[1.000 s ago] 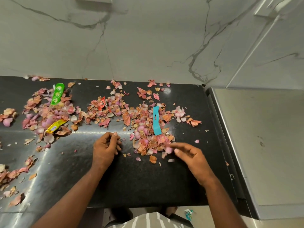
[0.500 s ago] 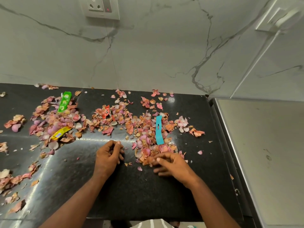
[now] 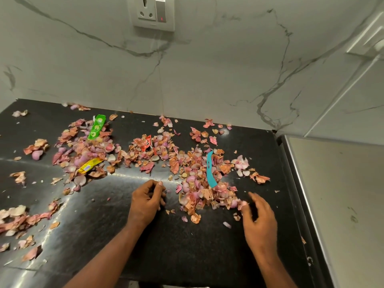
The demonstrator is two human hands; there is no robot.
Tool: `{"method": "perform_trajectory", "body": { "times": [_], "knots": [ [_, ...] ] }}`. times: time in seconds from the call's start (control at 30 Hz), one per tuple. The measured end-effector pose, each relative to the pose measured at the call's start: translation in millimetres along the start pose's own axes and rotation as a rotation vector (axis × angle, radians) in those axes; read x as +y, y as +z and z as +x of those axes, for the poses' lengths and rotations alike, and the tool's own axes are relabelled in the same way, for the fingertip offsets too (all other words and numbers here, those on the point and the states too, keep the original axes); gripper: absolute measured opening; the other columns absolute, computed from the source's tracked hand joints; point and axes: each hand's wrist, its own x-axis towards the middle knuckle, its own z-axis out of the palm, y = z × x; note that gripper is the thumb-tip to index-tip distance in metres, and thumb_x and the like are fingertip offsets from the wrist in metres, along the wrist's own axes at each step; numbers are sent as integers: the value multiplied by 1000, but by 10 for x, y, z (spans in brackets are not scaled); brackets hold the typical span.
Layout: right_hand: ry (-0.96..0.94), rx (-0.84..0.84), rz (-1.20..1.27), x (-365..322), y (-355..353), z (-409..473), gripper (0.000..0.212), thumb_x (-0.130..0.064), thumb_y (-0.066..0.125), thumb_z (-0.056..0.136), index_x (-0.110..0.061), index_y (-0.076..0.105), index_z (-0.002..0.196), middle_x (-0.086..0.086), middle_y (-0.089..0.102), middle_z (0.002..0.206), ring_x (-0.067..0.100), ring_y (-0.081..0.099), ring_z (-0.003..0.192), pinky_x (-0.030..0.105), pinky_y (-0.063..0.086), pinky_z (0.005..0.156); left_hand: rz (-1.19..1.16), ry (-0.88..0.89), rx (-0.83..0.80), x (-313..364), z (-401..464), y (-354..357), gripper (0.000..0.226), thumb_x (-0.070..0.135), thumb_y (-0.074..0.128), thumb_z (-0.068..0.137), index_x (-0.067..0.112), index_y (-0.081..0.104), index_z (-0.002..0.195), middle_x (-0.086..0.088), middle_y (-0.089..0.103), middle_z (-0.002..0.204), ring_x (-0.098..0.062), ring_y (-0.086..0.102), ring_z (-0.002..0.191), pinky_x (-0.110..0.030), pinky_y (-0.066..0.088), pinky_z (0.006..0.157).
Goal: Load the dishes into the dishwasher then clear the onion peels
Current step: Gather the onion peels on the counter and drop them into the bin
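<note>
Pink and orange onion peels (image 3: pixel 199 179) lie scattered across the black counter (image 3: pixel 187 250), thickest in a heap at the centre right. My left hand (image 3: pixel 146 201) rests on the counter just left of that heap, fingers curled in, with nothing visibly held. My right hand (image 3: pixel 256 219) is blurred at the heap's right edge, its fingers relaxed and touching the outermost peels. More peels (image 3: pixel 83 150) spread to the left. No dishes or dishwasher are in view.
Among the peels lie a teal plastic strip (image 3: pixel 210 169), a green wrapper (image 3: pixel 96 126), a yellow wrapper (image 3: pixel 89 165) and a red wrapper (image 3: pixel 148 142). A steel surface (image 3: pixel 340 204) adjoins the counter on the right. A wall socket (image 3: pixel 153 12) sits above on the marble backsplash.
My right hand drew back to the right, from the front of the heap to its right edge. The camera tilted up, bringing the socket into view. My left hand stayed put.
</note>
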Motion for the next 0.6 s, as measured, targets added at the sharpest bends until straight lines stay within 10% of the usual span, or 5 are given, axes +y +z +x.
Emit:
{"method": "perform_trajectory", "body": {
  "times": [0.17,0.3,0.43,0.5,0.6],
  "knots": [
    [66,-206,-253,-271,446,-76,93,-77,10,95,-19,-14,164,6,-16,174,22,-19,158,46,-5,130,24,17,-10,-8,-5,-8,17,36,59,104,36,69,90,-2,75,80,-19,72,61,-27,59,51],
    [-71,-367,209,-783,616,-84,73,-61,31,108,-38,-6,166,-7,10,175,21,12,161,54,22,129,7,22,-11,-25,-13,-15,18,45,58,100,37,69,89,-3,75,82,-18,72,62,-26,59,52],
    [-215,-351,137,-921,515,-27,73,-13,43,109,-49,9,163,-10,17,173,17,25,157,48,35,125,7,10,-25,-43,7,-28,17,46,57,99,37,69,91,-4,75,85,-20,72,64,-27,59,53],
    [-224,-265,154,-861,365,10,80,-2,52,104,-52,25,160,-12,54,147,7,64,118,29,58,101,8,13,-17,-48,10,-33,17,46,57,99,37,69,91,-5,75,85,-20,72,63,-27,59,52],
    [-215,-161,172,-725,110,125,62,-12,71,98,-45,54,147,-25,66,117,-9,67,102,14,57,91,8,27,-11,-59,4,-16,18,46,57,100,36,69,91,-5,75,85,-20,71,61,-28,59,51]
  ]
}}
